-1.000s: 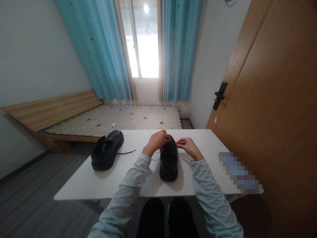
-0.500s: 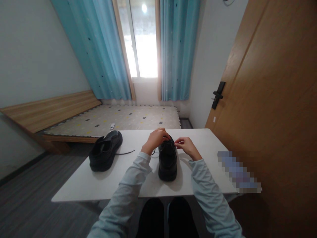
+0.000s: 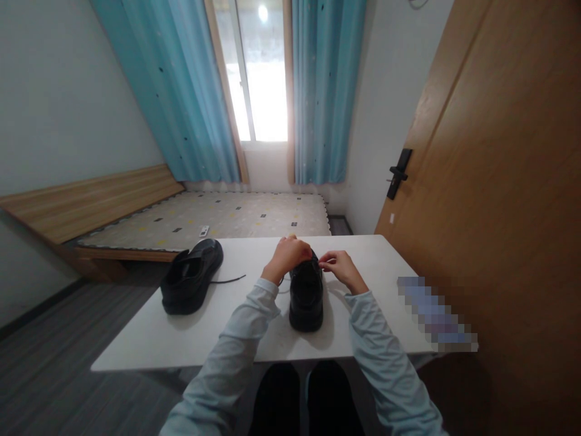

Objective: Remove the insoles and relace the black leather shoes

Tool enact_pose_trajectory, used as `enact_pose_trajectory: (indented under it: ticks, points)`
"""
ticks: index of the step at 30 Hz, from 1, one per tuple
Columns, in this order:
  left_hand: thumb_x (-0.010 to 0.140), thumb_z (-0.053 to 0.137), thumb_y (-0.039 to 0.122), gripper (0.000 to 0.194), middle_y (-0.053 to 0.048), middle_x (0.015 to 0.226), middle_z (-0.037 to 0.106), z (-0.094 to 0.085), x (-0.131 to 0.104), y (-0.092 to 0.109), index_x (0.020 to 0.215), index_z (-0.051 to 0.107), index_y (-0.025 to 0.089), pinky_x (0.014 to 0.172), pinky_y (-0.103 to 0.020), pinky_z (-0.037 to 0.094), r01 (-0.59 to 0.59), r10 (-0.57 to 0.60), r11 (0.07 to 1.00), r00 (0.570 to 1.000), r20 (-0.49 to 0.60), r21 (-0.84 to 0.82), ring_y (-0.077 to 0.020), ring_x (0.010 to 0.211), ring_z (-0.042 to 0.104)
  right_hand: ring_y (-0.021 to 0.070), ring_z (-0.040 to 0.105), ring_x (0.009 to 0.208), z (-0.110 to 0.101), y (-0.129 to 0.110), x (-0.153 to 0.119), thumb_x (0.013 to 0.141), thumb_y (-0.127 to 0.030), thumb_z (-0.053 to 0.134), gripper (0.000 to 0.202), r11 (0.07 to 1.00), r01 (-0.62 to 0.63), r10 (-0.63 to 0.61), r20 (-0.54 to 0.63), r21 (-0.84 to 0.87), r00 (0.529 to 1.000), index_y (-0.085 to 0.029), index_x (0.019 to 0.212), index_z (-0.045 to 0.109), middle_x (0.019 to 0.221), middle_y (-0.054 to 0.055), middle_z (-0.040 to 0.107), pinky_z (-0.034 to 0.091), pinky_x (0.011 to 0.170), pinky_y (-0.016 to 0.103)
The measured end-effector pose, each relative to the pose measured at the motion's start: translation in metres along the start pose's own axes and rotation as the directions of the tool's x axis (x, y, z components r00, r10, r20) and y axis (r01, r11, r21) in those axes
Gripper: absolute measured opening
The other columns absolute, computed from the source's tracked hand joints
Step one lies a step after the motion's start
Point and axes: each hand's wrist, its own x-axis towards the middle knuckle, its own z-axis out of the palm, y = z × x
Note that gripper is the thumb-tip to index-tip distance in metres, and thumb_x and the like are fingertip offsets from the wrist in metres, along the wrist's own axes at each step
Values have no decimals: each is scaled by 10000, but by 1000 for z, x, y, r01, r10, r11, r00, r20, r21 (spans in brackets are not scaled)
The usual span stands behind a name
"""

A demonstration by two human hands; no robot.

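A black lace-up shoe [image 3: 307,309] stands on the white table [image 3: 218,339], its heel towards me. My left hand [image 3: 289,255] reaches over the lacing from the left, fingers bent down and closed on the shoe. At the right edge of the lacing, my right hand [image 3: 340,266] pinches with thumb and forefinger, seemingly on the shoelace; the pinched part is too small to see clearly. A bit of lace curves out left of the shoe below my left wrist. The matching black shoe [image 3: 190,278] sits at the table's left, one dark lace [image 3: 229,280] trailing right.
A blurred-out bluish item [image 3: 436,315] lies along the table's right edge. Beyond the table is a bed [image 3: 236,212] with a small white device [image 3: 204,231] on it. A wooden door [image 3: 490,181] stands to the right.
My left hand has tilted slightly and its fingers have shifted a little over the lacing. My right hand keeps its pinch in nearly the same spot. Both shoes stay in place.
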Motion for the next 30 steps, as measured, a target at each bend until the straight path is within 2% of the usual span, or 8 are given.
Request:
enact_pose_trajectory:
  ticks: [6, 10, 14, 22, 26, 30]
  points:
    - [806, 616, 303, 166, -97, 949, 653, 6, 3, -4, 866, 751, 228, 831, -328, 410, -26, 26, 999, 999, 20, 18, -238, 951, 544, 145, 638, 598, 0, 1, 0, 643, -131, 689, 56, 998, 28, -28, -13, -50, 1000, -136, 697, 700, 664, 42, 688, 533, 563, 257]
    - [817, 593, 281, 184, -75, 872, 681, 12, 8, -12, 880, 749, 205, 868, -314, 400, -66, 71, 997, 991, 110, -48, -199, 873, 587, 139, 636, 590, 0, 0, -1, 649, -106, 678, 60, 997, 6, -7, -16, -78, 1000, -131, 697, 704, 664, 43, 690, 526, 572, 248]
    - [783, 584, 224, 185, -52, 822, 719, 14, 13, -12, 862, 749, 193, 769, -266, 428, -44, 59, 995, 984, 169, -89, -169, 747, 614, 147, 641, 594, 1, 1, -1, 648, -107, 684, 61, 997, -4, 2, -26, -82, 1000, -134, 699, 704, 665, 44, 692, 529, 585, 258]
    - [767, 560, 177, 206, -53, 843, 730, 15, 13, -8, 862, 741, 206, 737, -249, 444, -62, 68, 997, 986, 151, -42, -182, 791, 642, 145, 639, 589, 1, 3, 0, 643, -95, 684, 65, 997, 10, -12, -36, -80, 999, -140, 688, 701, 644, 34, 682, 535, 585, 259]
    - [794, 560, 209, 186, -54, 840, 727, 10, 11, -9, 863, 733, 195, 712, -251, 441, -50, 58, 998, 985, 165, -49, -181, 770, 636, 137, 633, 574, 2, 2, -1, 647, -101, 687, 55, 998, 11, -13, -35, -62, 999, -137, 688, 697, 636, 30, 676, 536, 570, 253]
    - [804, 575, 221, 150, -68, 864, 716, 2, 9, -6, 850, 713, 186, 720, -275, 440, -19, 15, 999, 990, 139, 28, -201, 801, 627, 133, 636, 577, 2, 0, -1, 650, -84, 674, 62, 1000, -18, 18, -46, -8, 999, -134, 685, 682, 640, 26, 671, 536, 544, 241]
